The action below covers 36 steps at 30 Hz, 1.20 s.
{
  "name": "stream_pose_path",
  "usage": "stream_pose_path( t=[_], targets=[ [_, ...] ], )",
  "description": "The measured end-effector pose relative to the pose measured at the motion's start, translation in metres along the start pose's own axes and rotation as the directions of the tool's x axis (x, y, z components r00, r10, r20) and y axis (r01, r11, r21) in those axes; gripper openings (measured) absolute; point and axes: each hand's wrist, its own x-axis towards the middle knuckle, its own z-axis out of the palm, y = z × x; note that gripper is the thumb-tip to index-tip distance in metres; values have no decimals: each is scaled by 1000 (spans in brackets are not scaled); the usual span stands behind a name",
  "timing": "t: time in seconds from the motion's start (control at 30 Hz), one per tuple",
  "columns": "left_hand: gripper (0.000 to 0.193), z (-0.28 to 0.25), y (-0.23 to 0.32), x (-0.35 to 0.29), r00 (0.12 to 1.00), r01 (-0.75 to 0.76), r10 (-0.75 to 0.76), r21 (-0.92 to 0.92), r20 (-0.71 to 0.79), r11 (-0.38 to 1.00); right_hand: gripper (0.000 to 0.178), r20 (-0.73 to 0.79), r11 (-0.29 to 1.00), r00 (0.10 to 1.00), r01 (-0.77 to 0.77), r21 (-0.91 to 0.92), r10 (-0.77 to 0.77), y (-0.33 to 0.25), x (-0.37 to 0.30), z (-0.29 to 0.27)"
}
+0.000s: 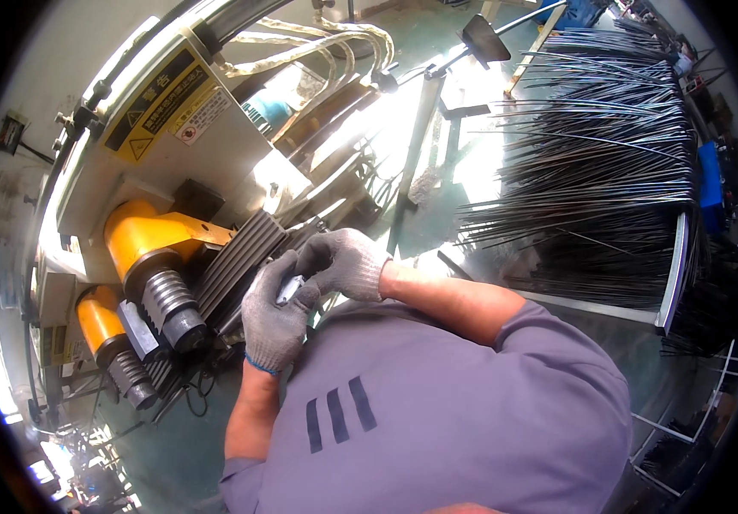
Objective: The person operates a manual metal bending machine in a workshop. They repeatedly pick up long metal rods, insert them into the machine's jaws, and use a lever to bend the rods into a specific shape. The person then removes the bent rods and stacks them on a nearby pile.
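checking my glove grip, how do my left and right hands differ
The left hand points upward from a forearm below it; the right hand reaches leftward, its forearm coming from the right. The left hand sits lower than the right hand. A blue edge shows on the left hand's cuff, none on the right hand's. Both wear grey gloves and meet at a small pale object.

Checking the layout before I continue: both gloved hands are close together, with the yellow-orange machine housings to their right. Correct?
Wrong side: the head view shows the yellow-orange machine housings left of the gloved left hand and right hand, which are close together.
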Motion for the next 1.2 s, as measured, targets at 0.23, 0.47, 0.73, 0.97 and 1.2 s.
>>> stream_pose_path(
  t=[0.23,0.47,0.73,0.97,1.2],
  targets=[
    [31,-3,1,-5,994,39,-36,36,-99,999,25,-126,995,991,-32,92,44,-24,-19,-24],
    [18,-63,-60,-68,951,291,-268,155,-151,944,27,-676,729,734,498,469,-66,11,-51,-288],
    [10,-57,-37,-66,913,328,-255,201,-319,923,52,-647,889,745,173,424,164,39,2,-158],
    [19,-63,-63,-66,875,391,-274,251,-398,885,48,-635,895,743,114,432,212,53,34,-129],
    [35,-102,-114,-80,822,439,-181,398,-540,805,42,-717,958,697,207,200,-1,78,65,-224]
  ],
)
